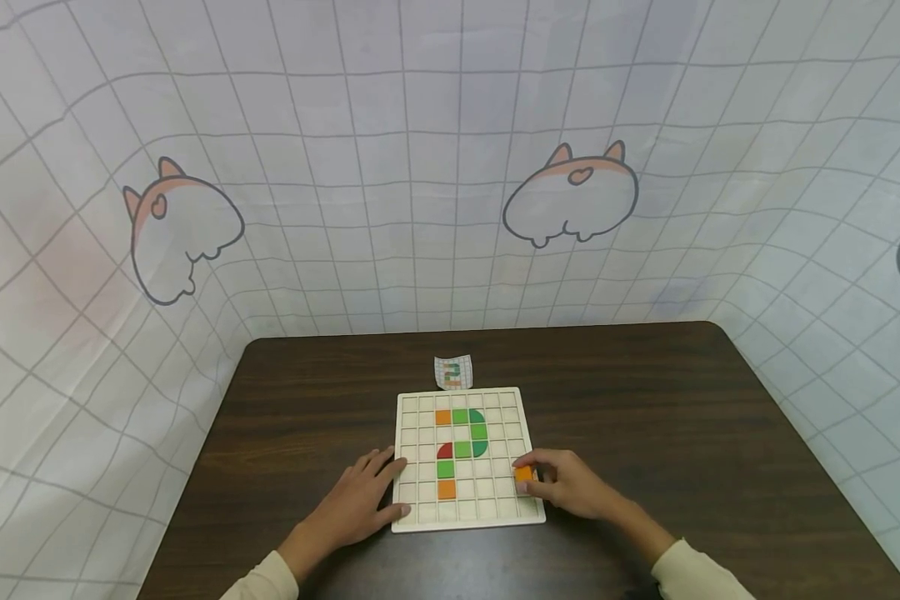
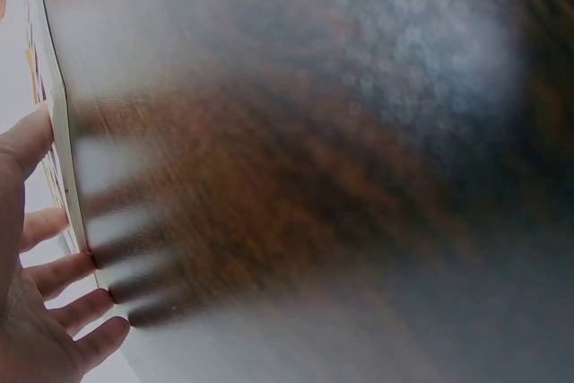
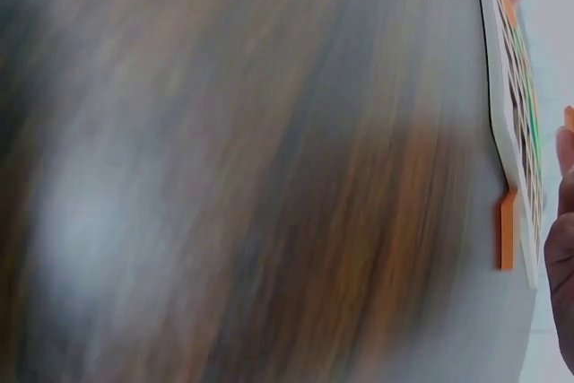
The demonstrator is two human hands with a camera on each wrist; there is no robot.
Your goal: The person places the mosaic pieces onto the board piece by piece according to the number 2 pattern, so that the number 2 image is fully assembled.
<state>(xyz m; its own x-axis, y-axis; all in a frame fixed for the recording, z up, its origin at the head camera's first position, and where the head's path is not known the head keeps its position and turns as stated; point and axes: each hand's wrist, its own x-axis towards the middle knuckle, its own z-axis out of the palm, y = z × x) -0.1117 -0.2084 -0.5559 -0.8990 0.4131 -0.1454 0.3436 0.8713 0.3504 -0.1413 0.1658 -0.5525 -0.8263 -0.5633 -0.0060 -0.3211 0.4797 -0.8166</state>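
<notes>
On the dark table lies a white grid board point(image 1: 487, 508), with orange, green and red tiles set in several of its squares. My right hand point(image 1: 573, 485) pinches an orange square tile point(image 1: 523, 473) over the board's right side. The right wrist view shows a second orange piece point(image 3: 508, 230) low beside the board's edge; from the head it is hidden, seemingly by the hand. My left hand point(image 1: 356, 500) rests at the board's left edge, fingers spread, the thumb point(image 2: 31, 139) touching the rim. A red quarter-round tile point(image 1: 446, 451) and a green square tile point(image 1: 446, 469) sit left of the board's middle.
A small paper card point(image 1: 453, 372) with a coloured grid pattern lies just behind the board. The brown table point(image 1: 307, 400) extends to both sides. A white gridded cloth point(image 1: 420, 167) with cartoon animals hangs behind and around it.
</notes>
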